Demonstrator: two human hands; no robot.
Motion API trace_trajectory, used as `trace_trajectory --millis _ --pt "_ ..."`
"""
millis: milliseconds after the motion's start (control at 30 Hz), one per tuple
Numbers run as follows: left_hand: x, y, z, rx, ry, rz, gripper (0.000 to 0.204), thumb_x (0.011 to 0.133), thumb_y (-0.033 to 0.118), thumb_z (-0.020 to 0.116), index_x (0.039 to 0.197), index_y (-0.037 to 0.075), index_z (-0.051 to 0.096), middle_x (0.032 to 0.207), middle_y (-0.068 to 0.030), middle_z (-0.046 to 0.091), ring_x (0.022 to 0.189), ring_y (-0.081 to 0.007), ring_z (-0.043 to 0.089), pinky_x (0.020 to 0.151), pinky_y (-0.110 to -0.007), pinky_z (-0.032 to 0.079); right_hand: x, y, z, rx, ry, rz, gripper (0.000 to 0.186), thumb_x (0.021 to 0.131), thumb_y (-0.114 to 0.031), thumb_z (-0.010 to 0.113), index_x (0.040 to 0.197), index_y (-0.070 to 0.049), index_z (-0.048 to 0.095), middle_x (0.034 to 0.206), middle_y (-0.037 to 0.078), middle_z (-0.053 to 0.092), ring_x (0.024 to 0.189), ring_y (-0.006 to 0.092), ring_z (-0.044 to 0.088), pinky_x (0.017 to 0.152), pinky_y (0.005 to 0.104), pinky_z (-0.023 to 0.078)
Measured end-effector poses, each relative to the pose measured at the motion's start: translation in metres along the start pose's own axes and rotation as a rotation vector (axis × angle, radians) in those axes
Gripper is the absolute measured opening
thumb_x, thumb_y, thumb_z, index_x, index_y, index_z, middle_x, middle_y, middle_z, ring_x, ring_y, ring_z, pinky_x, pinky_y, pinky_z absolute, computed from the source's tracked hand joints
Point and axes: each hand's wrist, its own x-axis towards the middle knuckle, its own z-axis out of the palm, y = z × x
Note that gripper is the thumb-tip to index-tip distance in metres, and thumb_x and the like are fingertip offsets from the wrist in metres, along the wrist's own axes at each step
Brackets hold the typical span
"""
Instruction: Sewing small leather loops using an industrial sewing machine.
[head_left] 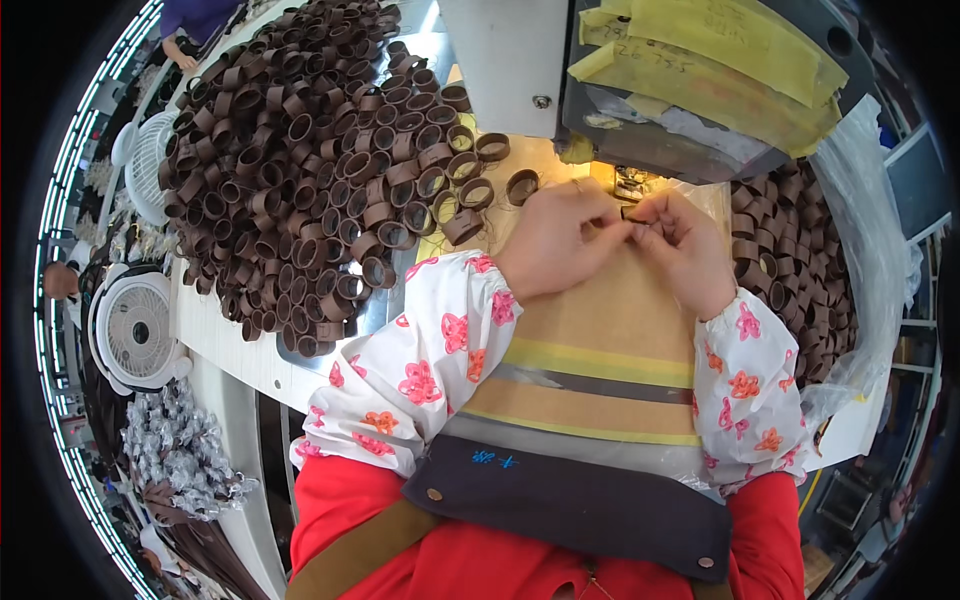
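Under the lit presser foot (632, 180) of a sewing machine (690, 125), my two hands meet at the fingertips. My left hand (558, 238) comes in from the left, thumb and forefinger pinched together. Opposite it, my right hand (692, 250) is closed with its fingers curled. Between the fingertips shows a sliver of a small dark brown loop (628, 211); most of it is hidden. One loose brown loop (522, 187) lies just left of my left hand. Beyond it spreads a large heap of similar brown loops (280, 150).
More brown loops (790, 260) are heaped right of the machine, beside clear plastic sheeting (868, 220). Tan board with yellow tape (600, 362) covers the table before me. A white fan (140, 330) stands at left. Far left, another person's hand (180, 52) rests near the heap.
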Motion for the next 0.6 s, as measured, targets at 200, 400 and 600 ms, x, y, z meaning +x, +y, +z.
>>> trace_trajectory --millis 200,400,600 --pt "0.010 -0.001 -0.005 -0.059 -0.227 0.072 0.016 0.086 0.015 0.052 0.082 0.003 0.062 0.070 -0.0081 0.060 0.062 -0.0188 0.055 0.067 -0.031 0.041 -0.031 -0.023 0.012 -0.259 -0.183 -0.419 0.010 0.076 -0.001 0.059 0.086 -0.005 0.058 0.066 0.003 0.054 0.054 0.0117 0.049 0.051 0.0247 0.039" --pt "0.005 -0.003 -0.008 0.505 -0.058 0.128 0.012 0.083 0.016 0.057 0.090 0.009 0.064 0.068 -0.0042 0.061 0.058 -0.0179 0.053 0.081 -0.033 0.032 -0.004 -0.014 -0.014 -0.319 -0.155 -0.250 0.014 0.075 -0.006 0.064 0.089 -0.006 0.063 0.064 0.006 0.057 0.049 0.0147 0.048 0.049 0.0260 0.039" --pt "0.010 0.000 -0.004 0.311 -0.115 -0.087 0.017 0.078 0.021 0.062 0.091 0.009 0.064 0.059 -0.0043 0.059 0.054 -0.0186 0.054 0.078 -0.035 0.034 0.008 0.010 -0.012 -0.285 0.086 -0.361 0.010 0.074 -0.007 0.065 0.084 -0.004 0.064 0.067 0.006 0.056 0.057 0.0117 0.051 0.052 0.0236 0.041"
